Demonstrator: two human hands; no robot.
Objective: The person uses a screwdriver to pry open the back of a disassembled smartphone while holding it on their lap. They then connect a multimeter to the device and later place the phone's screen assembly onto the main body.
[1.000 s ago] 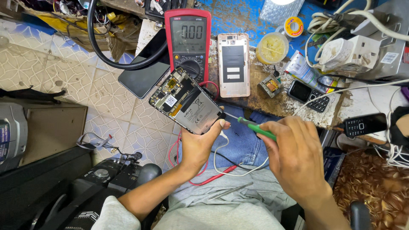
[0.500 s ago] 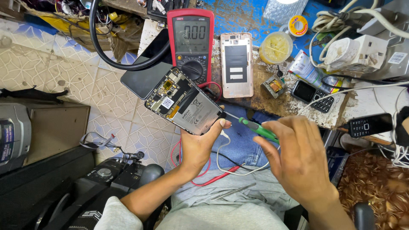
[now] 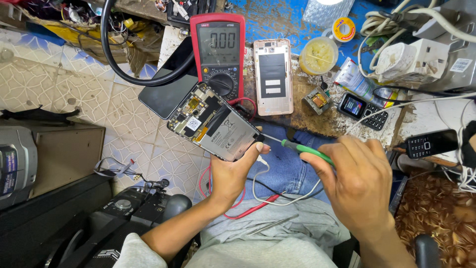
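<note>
A worn blue workbench [image 3: 282, 20] carries a red multimeter [image 3: 219, 52] and gold phone back [image 3: 272, 77].

Red multimeter [image 3: 218, 54] at far edge of bench, thick black cable [image 3: 130, 74] looping past its left side. Gold phone back cover [image 3: 273, 77] just right of it, lying flat. Round yellow tub [image 3: 318, 55] and solder reel [image 3: 342, 29] further right. Two small keypad phones [image 3: 362, 109] [image 3: 431, 144] on right side. Grey box [image 3: 17, 166] at left, on floor.
</note>
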